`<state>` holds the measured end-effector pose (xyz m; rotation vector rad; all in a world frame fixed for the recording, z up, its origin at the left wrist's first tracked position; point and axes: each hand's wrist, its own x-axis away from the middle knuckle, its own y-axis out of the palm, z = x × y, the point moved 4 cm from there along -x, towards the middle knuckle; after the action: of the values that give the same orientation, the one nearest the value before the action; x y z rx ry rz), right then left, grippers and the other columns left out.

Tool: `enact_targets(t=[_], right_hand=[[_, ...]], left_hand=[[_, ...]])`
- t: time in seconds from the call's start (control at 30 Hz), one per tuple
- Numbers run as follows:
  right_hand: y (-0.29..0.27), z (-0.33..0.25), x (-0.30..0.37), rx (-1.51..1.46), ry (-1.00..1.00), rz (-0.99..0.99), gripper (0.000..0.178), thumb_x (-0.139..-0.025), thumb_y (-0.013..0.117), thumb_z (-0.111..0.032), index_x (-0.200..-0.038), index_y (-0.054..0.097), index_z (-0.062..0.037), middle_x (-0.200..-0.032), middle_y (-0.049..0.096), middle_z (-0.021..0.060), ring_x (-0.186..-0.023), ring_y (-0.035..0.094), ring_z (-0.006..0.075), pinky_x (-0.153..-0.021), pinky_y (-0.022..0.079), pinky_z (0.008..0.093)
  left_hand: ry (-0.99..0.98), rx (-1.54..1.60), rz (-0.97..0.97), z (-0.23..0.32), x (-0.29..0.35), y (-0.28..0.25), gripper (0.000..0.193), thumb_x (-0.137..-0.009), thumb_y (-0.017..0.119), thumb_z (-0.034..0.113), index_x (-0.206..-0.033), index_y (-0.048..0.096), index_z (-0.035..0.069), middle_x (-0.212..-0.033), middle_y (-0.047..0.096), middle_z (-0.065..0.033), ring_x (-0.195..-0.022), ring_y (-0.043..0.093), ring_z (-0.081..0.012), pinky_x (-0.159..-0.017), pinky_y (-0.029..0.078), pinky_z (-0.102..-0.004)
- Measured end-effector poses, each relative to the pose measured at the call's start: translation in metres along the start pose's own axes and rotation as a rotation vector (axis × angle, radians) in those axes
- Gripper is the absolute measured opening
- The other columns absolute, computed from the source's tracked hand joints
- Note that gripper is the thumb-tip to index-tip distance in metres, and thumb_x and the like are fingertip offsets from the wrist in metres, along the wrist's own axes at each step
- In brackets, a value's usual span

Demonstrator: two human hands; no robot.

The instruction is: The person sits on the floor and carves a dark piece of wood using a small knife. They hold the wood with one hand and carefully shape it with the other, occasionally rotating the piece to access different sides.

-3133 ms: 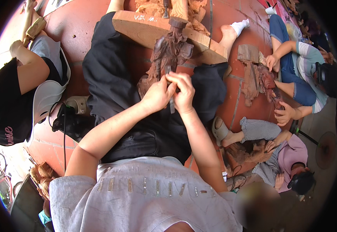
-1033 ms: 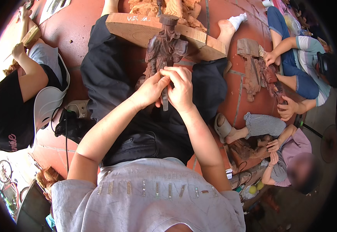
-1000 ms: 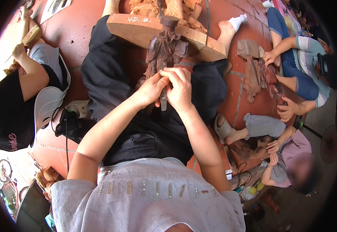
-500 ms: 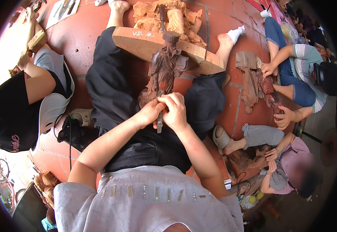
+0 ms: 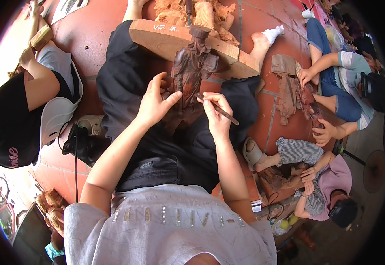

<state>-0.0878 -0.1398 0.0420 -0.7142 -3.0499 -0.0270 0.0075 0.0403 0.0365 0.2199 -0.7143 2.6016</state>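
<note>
A floor of red square tiles point(image 5: 88, 62) holds a flat white sheet point(image 5: 60, 12) toward its far edge and brown carved wood point(image 5: 285, 95) toward its right edge.

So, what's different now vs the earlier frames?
Left hand let go of the thin tool and moved left, now open beside the dark carved figure. Right hand alone holds the tool, shifted right and turned from near upright to slanting down-right in the picture. Unchanged: the figure stands before the wooden slab.
</note>
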Motion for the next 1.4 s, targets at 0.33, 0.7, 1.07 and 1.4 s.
enact_targets(t=[0.33,0.7,1.07,1.4], right_hand=[[0.026,0.004,0.006,0.438,-0.366,0.127,0.013,-0.078,0.069,0.004,-0.083,0.058,-0.0019,-0.092,0.065,0.0152,-0.085,0.067,0.0273,-0.075,0.054,0.0344],[0.023,-0.007,0.005,0.369,-0.403,0.03,0.01,-0.079,0.067,0.002,-0.081,0.058,-0.0018,-0.087,0.064,0.0137,-0.084,0.066,0.0249,-0.073,0.053,0.0328],[-0.012,-0.012,0.014,0.113,-0.064,-0.022,0.022,-0.091,0.06,0.0,-0.113,0.062,0.0023,-0.108,0.065,0.0102,-0.098,0.065,0.015,-0.083,0.051,0.0246],[0.013,-0.041,-0.029,0.594,-0.464,-0.289,0.014,-0.078,0.07,-0.007,-0.084,0.058,-0.0036,-0.109,0.055,0.0129,-0.102,0.055,0.0317,-0.087,0.048,0.0396]], left_hand=[[0.04,-0.04,-0.074,-0.026,-0.008,0.033,0.076,-0.08,0.074,0.04,-0.136,0.039,0.001,-0.128,0.052,-0.0237,-0.117,0.055,-0.0353,-0.098,0.044,-0.0392],[-0.02,0.481,-0.286,-0.032,-0.025,0.034,0.058,-0.077,0.078,0.02,-0.125,0.052,0.001,-0.112,0.064,-0.0115,-0.104,0.058,-0.0192,-0.093,0.046,-0.0322],[-0.092,0.624,-0.498,-0.024,-0.034,0.039,0.069,-0.072,0.082,0.008,-0.131,0.047,-0.001,-0.121,0.06,-0.0092,-0.11,0.056,-0.0184,-0.099,0.042,-0.032],[0.06,0.315,-0.397,-0.024,-0.031,0.039,0.078,-0.076,0.081,0.024,-0.137,0.04,-0.002,-0.127,0.056,-0.0177,-0.115,0.056,-0.0251,-0.099,0.044,-0.0346]])
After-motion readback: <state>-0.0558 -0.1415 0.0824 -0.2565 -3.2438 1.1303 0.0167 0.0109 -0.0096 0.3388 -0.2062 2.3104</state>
